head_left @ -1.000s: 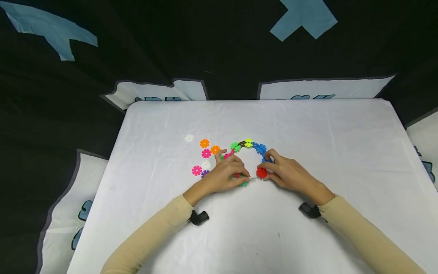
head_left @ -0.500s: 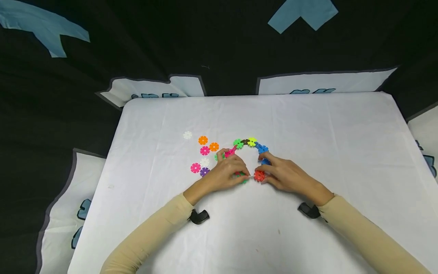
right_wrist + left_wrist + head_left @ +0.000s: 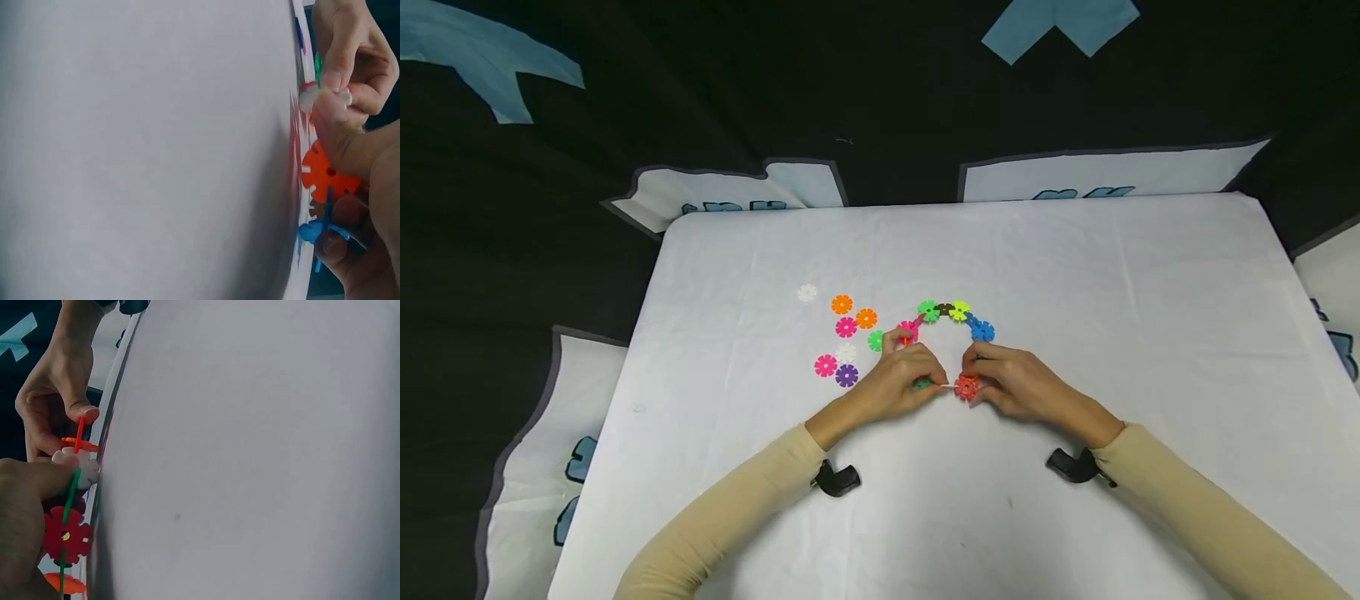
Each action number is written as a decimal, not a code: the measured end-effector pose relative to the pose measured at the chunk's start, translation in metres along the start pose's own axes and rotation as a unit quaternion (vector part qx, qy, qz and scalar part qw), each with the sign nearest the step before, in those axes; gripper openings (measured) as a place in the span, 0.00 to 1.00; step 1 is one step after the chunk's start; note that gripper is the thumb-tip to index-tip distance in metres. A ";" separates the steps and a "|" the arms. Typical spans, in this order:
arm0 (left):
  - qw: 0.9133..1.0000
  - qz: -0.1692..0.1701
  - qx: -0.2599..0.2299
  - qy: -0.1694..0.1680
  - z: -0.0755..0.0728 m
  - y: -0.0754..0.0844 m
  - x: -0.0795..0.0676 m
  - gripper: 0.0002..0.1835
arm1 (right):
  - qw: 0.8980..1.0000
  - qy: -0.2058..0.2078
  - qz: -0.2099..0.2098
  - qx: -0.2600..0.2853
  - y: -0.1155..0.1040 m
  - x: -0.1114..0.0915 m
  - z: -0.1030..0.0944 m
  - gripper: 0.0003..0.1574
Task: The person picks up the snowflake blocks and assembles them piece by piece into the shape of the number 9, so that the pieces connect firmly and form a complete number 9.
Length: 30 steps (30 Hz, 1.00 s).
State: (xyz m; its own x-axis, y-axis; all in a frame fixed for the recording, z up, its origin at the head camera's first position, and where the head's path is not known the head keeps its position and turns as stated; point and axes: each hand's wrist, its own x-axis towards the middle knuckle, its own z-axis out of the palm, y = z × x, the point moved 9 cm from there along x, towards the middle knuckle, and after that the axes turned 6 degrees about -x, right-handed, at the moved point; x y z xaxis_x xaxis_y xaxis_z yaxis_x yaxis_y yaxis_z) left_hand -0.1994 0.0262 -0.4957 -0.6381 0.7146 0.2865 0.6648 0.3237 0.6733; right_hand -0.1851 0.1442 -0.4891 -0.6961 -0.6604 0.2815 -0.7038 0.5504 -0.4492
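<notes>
Red flower disc (image 3: 966,387) is at the near side of the ring, pinched between right hand (image 3: 1018,385) thumb and fingers. Left hand (image 3: 898,382) pinches a white flower disc (image 3: 89,474) right up by it. Both hands block bits of the linked chain, which arcs behind through green (image 3: 928,311), yellow and blue (image 3: 982,332). Loose discs, orange (image 3: 842,304), pink (image 3: 825,365), purple (image 3: 846,376), sit off left on the white tablecloth (image 3: 1097,317). Versus a second ago, red's closer to white, and the arc's slid right of the loose ones.
</notes>
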 end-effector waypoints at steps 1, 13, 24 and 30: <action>1.000 -0.001 -0.006 0.001 0.000 -0.001 0.000 0.03 | 1.000 0.004 0.001 0.005 0.000 0.000 0.000 0.15; 0.998 0.025 -0.053 0.039 0.002 -0.001 -0.003 0.04 | 0.998 0.032 0.003 0.047 0.003 -0.003 0.002 0.17; 0.996 0.029 -0.071 0.050 0.002 -0.001 -0.005 0.05 | 0.999 0.028 0.008 0.046 0.001 0.000 0.003 0.16; 0.998 0.020 -0.060 0.016 0.008 -0.003 0.002 0.04 | 0.999 0.025 0.028 0.021 0.004 -0.004 0.003 0.16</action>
State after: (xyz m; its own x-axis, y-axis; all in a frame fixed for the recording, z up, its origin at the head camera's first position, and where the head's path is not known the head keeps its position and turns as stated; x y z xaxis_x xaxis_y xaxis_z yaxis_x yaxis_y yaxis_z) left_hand -0.1994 0.0315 -0.5027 -0.6254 0.7048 0.3349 0.6397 0.2173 0.7373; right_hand -0.1842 0.1476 -0.4941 -0.7415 -0.6017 0.2969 -0.6575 0.5634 -0.5003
